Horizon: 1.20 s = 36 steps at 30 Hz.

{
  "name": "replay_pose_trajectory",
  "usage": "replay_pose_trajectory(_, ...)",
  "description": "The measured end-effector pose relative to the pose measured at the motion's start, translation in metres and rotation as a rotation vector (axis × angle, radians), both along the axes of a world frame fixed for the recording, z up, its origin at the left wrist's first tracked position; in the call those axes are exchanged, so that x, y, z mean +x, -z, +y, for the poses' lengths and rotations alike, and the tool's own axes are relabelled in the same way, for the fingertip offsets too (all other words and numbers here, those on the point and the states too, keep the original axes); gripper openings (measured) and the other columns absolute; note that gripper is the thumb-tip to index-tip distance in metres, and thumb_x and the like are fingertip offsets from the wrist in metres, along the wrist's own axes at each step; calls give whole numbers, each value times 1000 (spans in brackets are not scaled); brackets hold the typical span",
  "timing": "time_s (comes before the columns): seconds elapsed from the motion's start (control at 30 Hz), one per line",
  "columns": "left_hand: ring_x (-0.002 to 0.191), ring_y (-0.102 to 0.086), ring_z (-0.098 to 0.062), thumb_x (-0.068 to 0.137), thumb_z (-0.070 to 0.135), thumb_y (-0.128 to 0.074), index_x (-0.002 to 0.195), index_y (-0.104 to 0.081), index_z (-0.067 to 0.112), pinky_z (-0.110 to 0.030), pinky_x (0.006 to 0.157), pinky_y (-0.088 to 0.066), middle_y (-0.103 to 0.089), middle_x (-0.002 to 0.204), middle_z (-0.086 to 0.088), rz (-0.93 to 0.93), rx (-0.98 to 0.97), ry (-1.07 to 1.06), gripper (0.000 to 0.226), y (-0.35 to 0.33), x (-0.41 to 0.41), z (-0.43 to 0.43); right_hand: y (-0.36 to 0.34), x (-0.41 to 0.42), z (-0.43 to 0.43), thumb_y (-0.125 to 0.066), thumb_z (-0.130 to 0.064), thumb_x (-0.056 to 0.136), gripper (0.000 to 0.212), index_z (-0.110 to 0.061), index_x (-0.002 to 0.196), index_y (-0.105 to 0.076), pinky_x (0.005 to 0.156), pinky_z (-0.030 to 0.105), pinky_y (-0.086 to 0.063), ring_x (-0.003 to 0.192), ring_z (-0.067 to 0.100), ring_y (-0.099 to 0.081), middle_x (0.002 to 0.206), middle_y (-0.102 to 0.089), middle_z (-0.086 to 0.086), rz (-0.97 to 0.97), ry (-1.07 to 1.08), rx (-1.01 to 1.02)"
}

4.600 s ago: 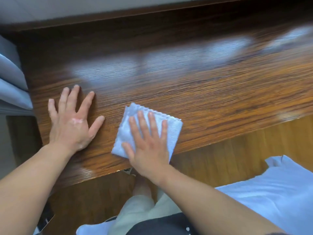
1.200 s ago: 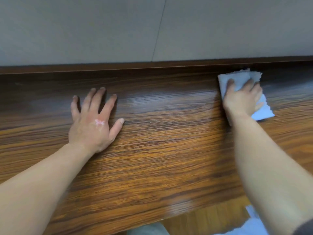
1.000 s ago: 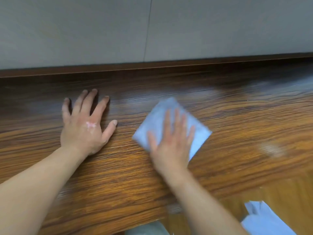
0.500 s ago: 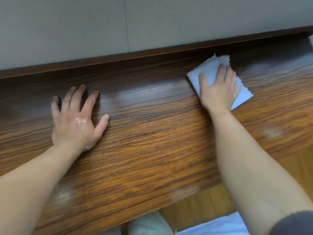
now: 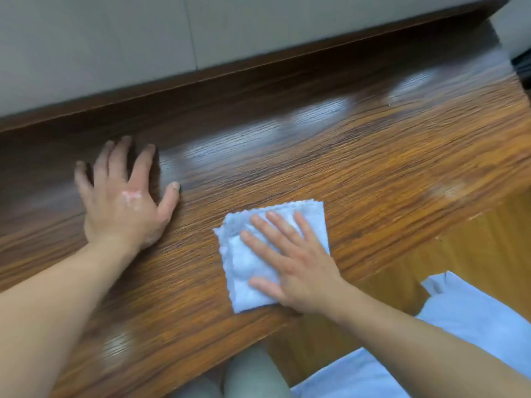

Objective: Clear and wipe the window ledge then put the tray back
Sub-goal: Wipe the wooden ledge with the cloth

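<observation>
Ledge (image 5: pixel 359 168) blurred; right hand (image 5: pixel 298 271) half-covers cloth (image 5: pixel 244 262).

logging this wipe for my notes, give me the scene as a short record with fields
surface: wooden ledge, glossy, nothing standing on the visible part
cloth: pale blue folded cloth, flat on the ledge near its front edge
right hand: right hand pressed flat on the cloth, fingers spread
left hand: left hand flat on the bare wood, apart from the cloth
tray: not in view

Glossy grained wood ledge (image 5: pixel 359 168); soft nubby pale-blue cloth (image 5: pixel 244 265).
</observation>
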<state>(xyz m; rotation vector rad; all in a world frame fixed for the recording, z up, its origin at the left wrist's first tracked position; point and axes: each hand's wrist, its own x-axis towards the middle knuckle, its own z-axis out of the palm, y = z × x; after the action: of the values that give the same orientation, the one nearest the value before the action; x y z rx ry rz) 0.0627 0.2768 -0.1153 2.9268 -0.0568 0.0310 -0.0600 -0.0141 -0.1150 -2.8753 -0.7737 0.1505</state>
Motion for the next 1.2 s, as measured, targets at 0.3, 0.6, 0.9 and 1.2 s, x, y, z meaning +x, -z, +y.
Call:
replay_pose_trajectory(0.3,149,-24,-35,89,63,-43,146,-44,21,-64,118,-11,-32,158,-17,11,-1,8,71,1,0,5,8,120,-89,-30,-68,97,78,-22,161,-28,123,58,-12,156,26,-16,170,-22,6,-19,1331,-21)
replay_pose_trajectory(0.6,148,-25,-36,88,62,-44,145,-45,19,-66,117,-12,-33,158,-18,-20,-18,4,72,1,-1,0,-3,-51,127,-47,-62,96,76,-23,160,-34,122,63,-17,159,29,-10,170,-21,7,31,487,-38)
replay_pose_trajectory(0.9,148,-23,-36,89,63,-42,146,-42,21,-67,118,-11,-31,159,-18,-1,-11,12,71,4,0,1,6,2,-65,-37,-68,95,76,-28,160,-30,124,59,-14,157,24,-17,169,-23,0,24,538,-69)
replay_pose_trajectory(1.2,149,-24,-36,88,63,-41,145,-43,21,-68,117,-12,-32,159,-17,-11,-28,13,71,5,-1,5,7,29,-5,-30,-66,97,76,-22,159,-33,122,60,-17,156,28,-18,168,-27,8,-49,1412,-53)
